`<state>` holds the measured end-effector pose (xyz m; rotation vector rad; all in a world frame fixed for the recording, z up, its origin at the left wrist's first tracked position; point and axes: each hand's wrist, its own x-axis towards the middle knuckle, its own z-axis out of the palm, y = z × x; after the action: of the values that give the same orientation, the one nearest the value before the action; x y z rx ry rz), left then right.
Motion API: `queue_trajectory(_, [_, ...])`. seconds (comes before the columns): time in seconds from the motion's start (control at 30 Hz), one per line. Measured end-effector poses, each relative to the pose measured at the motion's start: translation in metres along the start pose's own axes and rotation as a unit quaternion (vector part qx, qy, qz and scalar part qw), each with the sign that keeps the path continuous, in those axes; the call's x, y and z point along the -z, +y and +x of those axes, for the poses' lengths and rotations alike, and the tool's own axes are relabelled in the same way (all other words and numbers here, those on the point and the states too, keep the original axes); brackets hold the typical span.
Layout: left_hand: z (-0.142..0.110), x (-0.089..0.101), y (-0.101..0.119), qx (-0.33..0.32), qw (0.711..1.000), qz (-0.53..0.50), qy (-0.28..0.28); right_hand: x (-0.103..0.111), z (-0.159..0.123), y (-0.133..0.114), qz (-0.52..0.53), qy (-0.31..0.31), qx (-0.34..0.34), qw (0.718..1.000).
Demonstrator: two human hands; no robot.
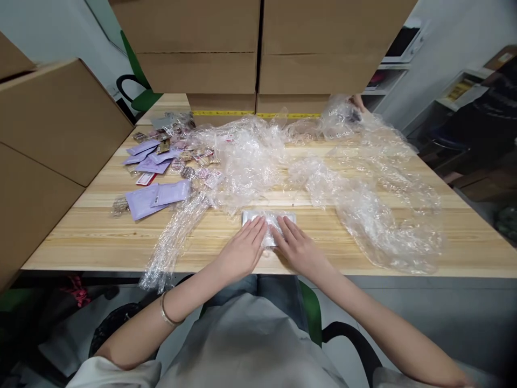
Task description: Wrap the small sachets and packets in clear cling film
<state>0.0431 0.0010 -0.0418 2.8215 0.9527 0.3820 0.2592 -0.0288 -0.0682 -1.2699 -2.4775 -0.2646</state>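
A small silvery packet [270, 218] lies flat on the wooden table [218, 253] near its front edge. My left hand [244, 249] rests on the packet's left half, palm down with fingers stretched out. On its right half lies my right hand [298, 243], also flat with the fingers extended. Just beyond the packet is a heap of clear plastic bubble wrap [252, 156]. A rolled strip of clear wrap [173, 242] trails over the front edge, left of my left hand. More loose clear wrap [371, 221] spreads to the right of my right hand.
Purple packets [159, 194] and several small wrapped items [197, 156] lie at the left. Cardboard boxes [194, 48] stand at the back, and another cardboard box [48, 124] is at the left edge. A person's hand [357, 102] touches the plastic at the far right.
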Motion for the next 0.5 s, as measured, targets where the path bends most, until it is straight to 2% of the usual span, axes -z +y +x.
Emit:
queue_trajectory(0.13, [0.001, 0.009, 0.0, -0.009, 0.999, -0.008, -0.031, -0.001, 0.0, 0.002, 0.02, -0.005, -0.005, 1.0])
queue_trajectory(0.3, [0.011, 0.003, 0.001, -0.005, 1.0, 0.006, -0.01, 0.003, 0.008, 0.004, 0.066, 0.002, -0.023, 0.998])
queue_trajectory(0.4, [0.019, 0.0, -0.001, 0.01, 0.999, 0.033, 0.019, 0.016, 0.012, 0.009, 0.13, 0.013, -0.048, 0.99])
queue_trajectory(0.5, [0.026, 0.015, -0.004, 0.013, 1.0, 0.013, 0.022, 0.038, 0.01, 0.021, 0.265, -0.013, -0.104, 0.958])
